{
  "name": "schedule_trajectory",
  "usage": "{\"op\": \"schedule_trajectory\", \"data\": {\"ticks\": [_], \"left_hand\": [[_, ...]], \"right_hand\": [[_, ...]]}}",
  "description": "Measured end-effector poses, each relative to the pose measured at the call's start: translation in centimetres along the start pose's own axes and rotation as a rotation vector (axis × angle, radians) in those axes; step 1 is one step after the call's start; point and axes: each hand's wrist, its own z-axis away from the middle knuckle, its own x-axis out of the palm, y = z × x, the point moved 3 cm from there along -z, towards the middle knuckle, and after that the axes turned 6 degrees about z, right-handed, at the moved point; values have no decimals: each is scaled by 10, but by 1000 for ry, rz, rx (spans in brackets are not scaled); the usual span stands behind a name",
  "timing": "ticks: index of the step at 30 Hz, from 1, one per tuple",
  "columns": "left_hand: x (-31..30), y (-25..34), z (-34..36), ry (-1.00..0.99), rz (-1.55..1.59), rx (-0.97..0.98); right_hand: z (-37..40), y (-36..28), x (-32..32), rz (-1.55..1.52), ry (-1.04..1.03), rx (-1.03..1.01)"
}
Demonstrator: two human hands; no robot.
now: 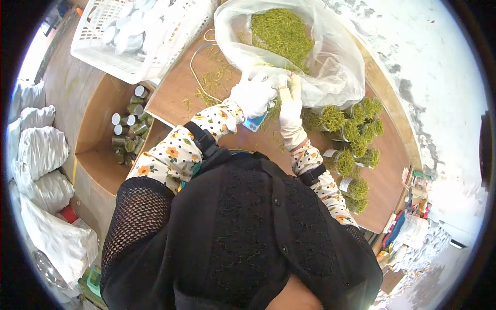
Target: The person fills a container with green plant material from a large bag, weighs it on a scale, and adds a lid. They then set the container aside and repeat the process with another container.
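Observation:
My left hand (253, 98), in a white glove, is at the near edge of a clear plastic bag (338, 77) of dried green strands (283, 36). Its fingers are bent together, and what they hold, if anything, is hidden. Close on its right is my right hand (291, 111), gloved too, with fingers stretched toward the bag's rim. A few green strands show between the hands. Partly under my left hand lies a flat blue-edged object (254, 123). To the right of my right hand stand several jars filled with green strands (333, 119), some with white labels.
A white plastic crate (85, 49) of lids stands at the upper left. Below it, a cardboard box (95, 139) holds several lidded jars (135, 109). White sacks (44, 150) line the far left. A pale cord (193, 67) and loose strands lie on the brown table (173, 98).

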Motion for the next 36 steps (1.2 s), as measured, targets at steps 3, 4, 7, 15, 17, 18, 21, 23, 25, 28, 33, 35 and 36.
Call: {"op": "schedule_trajectory", "data": {"ticks": [3,4,7,15,17,18,21,23,25,28,33,35,36], "left_hand": [[9,-4,-2,103,62,-31],[8,-3,-2,61,66,-36],[-3,1,2,-27,92,-55],[-33,-4,0,307,667,78],[-24,-10,-6,322,1292,-147],[-20,-11,-7,321,1601,-268],[-31,-23,3,391,1239,-190],[-33,-44,6,460,1106,-269],[-20,-71,14,561,1077,-438],[-11,-94,31,448,662,-275],[20,-79,60,27,571,-125],[9,-57,50,-48,593,-199],[5,-47,45,-84,604,-237]], "right_hand": [[3,-8,-3,105,3,-42],[4,-10,-5,122,8,-48],[4,0,-10,-6,51,18],[7,9,-21,-18,24,13],[8,2,-20,-118,22,99],[8,2,-18,-203,34,138],[8,-7,-18,-290,-40,181],[6,-7,-16,-187,-54,147],[5,4,-13,26,6,71],[-1,8,-4,194,-30,-84],[-4,-45,8,802,-93,-500],[-4,-63,17,920,-172,-588],[-3,-74,22,970,-239,-583]]}}
